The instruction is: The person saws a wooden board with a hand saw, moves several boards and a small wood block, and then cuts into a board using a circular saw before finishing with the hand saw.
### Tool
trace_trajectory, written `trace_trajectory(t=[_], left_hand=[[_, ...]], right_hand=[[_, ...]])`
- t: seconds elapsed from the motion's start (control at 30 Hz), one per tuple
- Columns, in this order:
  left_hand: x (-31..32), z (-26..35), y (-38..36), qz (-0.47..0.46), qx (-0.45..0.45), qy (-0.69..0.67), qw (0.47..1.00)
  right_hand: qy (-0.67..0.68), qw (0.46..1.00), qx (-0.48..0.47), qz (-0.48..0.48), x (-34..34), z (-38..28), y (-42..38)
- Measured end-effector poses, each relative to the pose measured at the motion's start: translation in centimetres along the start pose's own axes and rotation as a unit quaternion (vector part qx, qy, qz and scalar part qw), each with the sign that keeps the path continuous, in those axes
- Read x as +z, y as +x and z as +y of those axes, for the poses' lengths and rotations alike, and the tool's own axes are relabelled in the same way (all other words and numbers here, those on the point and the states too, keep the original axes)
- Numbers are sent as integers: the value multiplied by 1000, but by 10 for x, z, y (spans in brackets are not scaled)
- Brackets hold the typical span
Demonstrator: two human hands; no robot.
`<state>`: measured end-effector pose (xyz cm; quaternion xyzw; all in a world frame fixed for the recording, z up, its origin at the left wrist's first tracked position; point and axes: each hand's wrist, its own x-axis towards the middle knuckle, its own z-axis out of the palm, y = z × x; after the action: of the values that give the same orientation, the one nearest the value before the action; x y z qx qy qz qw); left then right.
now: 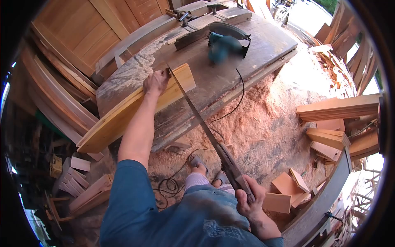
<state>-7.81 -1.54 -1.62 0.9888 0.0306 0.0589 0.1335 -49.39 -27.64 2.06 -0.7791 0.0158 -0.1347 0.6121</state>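
My right hand is wrapped around the wooden handle of a long handsaw. From my waist the saw's narrow blade slants up and away, its far end lying across the edge of a yellowish wooden board. Close beside that end, my left hand is closed on the board, its fingertips partly hidden. The board rests on a workbench and juts out past its left side. Whether the blade has cut into the wood cannot be made out.
A teal circular saw sits on the bench, its black cord running down to the floor. Sawdust covers the floor. Stacked boards and offcuts lie right; wood blocks lie left. Wooden panels stand behind.
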Motion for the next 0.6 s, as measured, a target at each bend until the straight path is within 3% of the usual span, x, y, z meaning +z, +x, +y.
trace_trajectory(t=[0.17, 0.3, 0.43, 0.6], left_hand=[[-1, 0, -2, -1, 3, 5, 1000], [0, 3, 0, -15, -9, 4, 1000], [-1, 3, 1, -19, -13, 15, 1000], [-8, 9, -11, -22, -4, 6, 1000]], right_hand=[[-2, 1000, 2, -7, 35, 0, 55], [-44, 999, -25, -8, -11, 8, -20], [-51, 998, 26, -39, -45, -5, -68], [-1, 1000, -8, -16, 38, 5, 69]])
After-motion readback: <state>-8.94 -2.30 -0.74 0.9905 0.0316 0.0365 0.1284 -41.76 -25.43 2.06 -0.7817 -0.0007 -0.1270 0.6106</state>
